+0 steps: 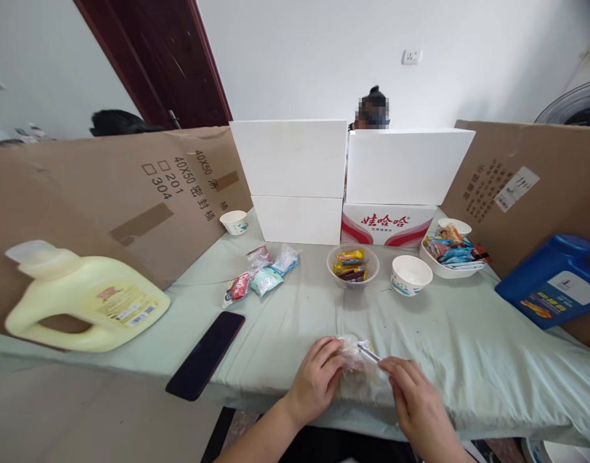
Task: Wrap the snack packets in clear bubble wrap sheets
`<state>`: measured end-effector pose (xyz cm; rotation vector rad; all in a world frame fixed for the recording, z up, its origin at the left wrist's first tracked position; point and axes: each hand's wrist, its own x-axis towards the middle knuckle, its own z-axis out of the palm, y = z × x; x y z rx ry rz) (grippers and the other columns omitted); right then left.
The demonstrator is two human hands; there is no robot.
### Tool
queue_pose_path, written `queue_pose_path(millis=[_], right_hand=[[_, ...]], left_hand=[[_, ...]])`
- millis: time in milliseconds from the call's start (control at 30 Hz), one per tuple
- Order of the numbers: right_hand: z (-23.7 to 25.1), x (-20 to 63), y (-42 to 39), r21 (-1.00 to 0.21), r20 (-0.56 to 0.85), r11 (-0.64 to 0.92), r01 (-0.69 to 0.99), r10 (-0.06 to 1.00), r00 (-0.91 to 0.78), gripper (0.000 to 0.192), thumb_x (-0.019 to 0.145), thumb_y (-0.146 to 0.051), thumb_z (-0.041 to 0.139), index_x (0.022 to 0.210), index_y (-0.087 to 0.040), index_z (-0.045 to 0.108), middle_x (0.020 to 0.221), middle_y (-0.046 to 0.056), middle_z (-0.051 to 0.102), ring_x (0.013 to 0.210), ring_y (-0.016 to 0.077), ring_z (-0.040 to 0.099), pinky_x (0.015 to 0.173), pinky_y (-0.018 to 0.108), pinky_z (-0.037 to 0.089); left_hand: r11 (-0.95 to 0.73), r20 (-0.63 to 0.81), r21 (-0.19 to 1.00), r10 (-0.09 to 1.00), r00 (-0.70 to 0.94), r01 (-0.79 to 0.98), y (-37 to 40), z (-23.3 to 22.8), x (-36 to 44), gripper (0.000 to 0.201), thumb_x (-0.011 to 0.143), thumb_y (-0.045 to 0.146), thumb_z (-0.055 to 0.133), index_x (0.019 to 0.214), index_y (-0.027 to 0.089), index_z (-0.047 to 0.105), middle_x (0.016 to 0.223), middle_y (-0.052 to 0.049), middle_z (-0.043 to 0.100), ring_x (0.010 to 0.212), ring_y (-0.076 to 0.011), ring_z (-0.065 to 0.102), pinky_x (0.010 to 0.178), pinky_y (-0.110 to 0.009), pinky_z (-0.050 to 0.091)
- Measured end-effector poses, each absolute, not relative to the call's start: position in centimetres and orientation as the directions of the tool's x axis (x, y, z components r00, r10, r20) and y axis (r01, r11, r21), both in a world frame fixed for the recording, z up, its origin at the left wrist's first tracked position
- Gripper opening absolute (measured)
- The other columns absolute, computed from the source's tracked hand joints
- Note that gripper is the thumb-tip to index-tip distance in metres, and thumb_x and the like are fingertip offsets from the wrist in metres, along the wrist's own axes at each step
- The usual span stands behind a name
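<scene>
Near the table's front edge, my left hand grips the left side of a bundle in crinkled clear plastic. What lies inside the plastic I cannot make out. My right hand is closed around a thin metal tool, whose tip touches the top of the plastic. The tool's other end is hidden in my fingers, so its kind does not show. Beyond my hands stand a clear round bowl of yellow and brown wrapped snacks and a white paper bowl. Several small wrapped packets lie to the left.
A black phone lies at the front left. A pale yellow jug leans at far left, a blue bottle at far right. White boxes and cardboard panels wall the table. A person is behind the boxes.
</scene>
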<state>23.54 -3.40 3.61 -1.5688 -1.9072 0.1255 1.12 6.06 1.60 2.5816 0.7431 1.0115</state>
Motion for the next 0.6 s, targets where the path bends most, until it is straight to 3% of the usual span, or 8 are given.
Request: queue_pose_path(millis=[167,300,400,600], right_hand=[[3.1,22.0,-3.1,-0.437,0.409,0.274,0.856,0.909,-0.082,0.045,0.086,-0.003,0.034,0.12,-0.025,0.054,0.113,0.007,0.063,0.098,0.0206,0.061,0.083,0.038,0.054],[3.3,22.9,-2.9,-0.419,0.426,0.231,0.878,0.904,-0.035,0.04,0.088,-0.007,0.036,0.117,-0.025,0.056,0.109,0.007,0.064,0.097,0.0214,0.062,0.081,0.037,0.054],[4.5,23.1,-3.0,-0.44,0.454,0.226,0.869,0.891,-0.001,0.034,0.09,-0.012,0.038,0.116,-0.024,0.055,0.107,0.007,0.065,0.098,0.0214,0.063,0.08,0.036,0.054],[6.0,21.7,-2.9,-0.424,0.266,0.277,0.862,0.948,-0.174,0.044,0.082,-0.004,0.035,0.112,-0.025,0.059,0.104,0.004,0.067,0.094,0.0198,0.063,0.077,0.033,0.054]], left_hand=[[-0.851,0.6,0.439,0.517,0.611,0.29,6.2,0.8,1.3,0.04,0.088,0.012,0.053,0.127,0.019,0.048,0.122,-0.012,0.053,0.122,-0.025,0.048,0.101,-0.047,0.047],[-0.834,0.492,0.403,0.544,0.679,0.377,6.2,1.4,1.4,0.036,0.088,0.01,0.051,0.12,0.024,0.058,0.119,-0.01,0.055,0.122,-0.0257,0.047,0.101,-0.047,0.047],[-0.822,0.502,0.418,0.565,0.655,0.388,6.1,1.2,1.6,0.031,0.088,0.01,0.05,0.114,0.023,0.059,0.117,-0.01,0.057,0.122,-0.0257,0.049,0.1,-0.045,0.049],[-0.777,0.548,0.519,0.623,0.558,0.357,6.0,-0.4,1.3,0.037,0.089,0.017,0.052,0.124,0.02,0.04,0.126,-0.014,0.053,0.12,-0.0245,0.054,0.097,-0.043,0.051]])
